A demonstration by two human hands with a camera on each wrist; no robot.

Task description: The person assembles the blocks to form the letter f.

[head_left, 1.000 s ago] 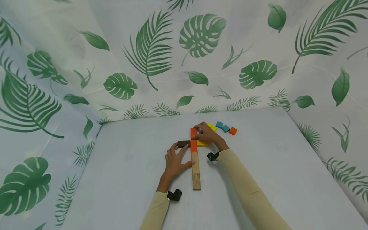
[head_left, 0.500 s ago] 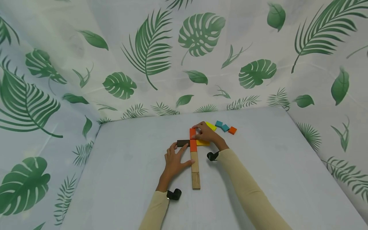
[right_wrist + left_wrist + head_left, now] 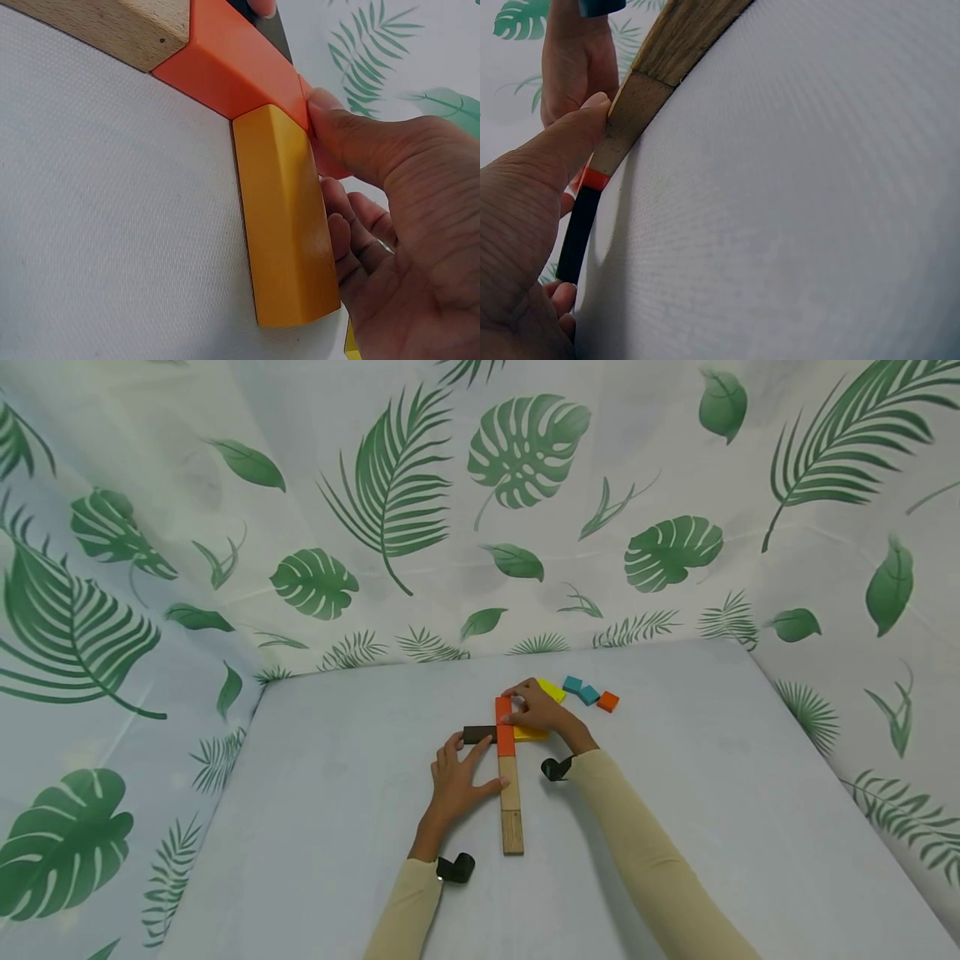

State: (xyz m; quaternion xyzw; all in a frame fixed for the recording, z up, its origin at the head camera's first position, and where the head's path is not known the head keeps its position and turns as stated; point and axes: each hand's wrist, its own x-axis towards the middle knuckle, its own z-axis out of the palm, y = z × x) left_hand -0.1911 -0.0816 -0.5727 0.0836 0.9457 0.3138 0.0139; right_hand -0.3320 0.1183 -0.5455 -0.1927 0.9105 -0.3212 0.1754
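Blocks lie flat in a cross on the white table. Its stem has two bare wooden blocks (image 3: 509, 783) (image 3: 512, 832), then a near red-orange block (image 3: 232, 64) and a far red-orange block (image 3: 503, 709). A black block (image 3: 480, 735) forms the left arm, a yellow-orange block (image 3: 285, 217) the right. My left hand (image 3: 455, 785) is spread, its thumb on the side of the nearer-centre wooden block and fingertips at the black block's edge and outer end. My right hand (image 3: 537, 706) pinches the far red-orange block by thumb and fingers; its other fingers are partly hidden.
Behind my right hand lies a bright yellow block (image 3: 552, 691), partly covered by it. Farther right are two small blue blocks (image 3: 573, 684) (image 3: 588, 695) and a small orange block (image 3: 608, 702). Leaf-print cloth (image 3: 420, 610) walls the table's back and sides.
The far red-orange block has slid slightly toward me, and the line between it and the near one has faded. Both hands hold nearly the same place.
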